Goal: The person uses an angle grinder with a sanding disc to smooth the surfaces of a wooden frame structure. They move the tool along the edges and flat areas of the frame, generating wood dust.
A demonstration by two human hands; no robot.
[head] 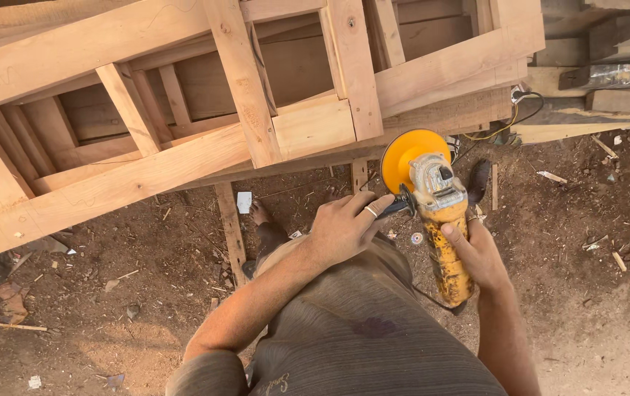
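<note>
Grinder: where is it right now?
Head view, right of centre: the grinder is held in the right hand, the left hand at its side handle, its orange disc just below the wooden frame's front edge.

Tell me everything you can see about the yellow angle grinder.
The angle grinder has a worn, dirt-stained yellow body, a grey metal gear head and a round orange disc at its front. It is held in the air below the edge of the wooden frame, head toward the frame, over the dirt ground. The right hand wraps the body; the left hand grips the black side handle.
</note>
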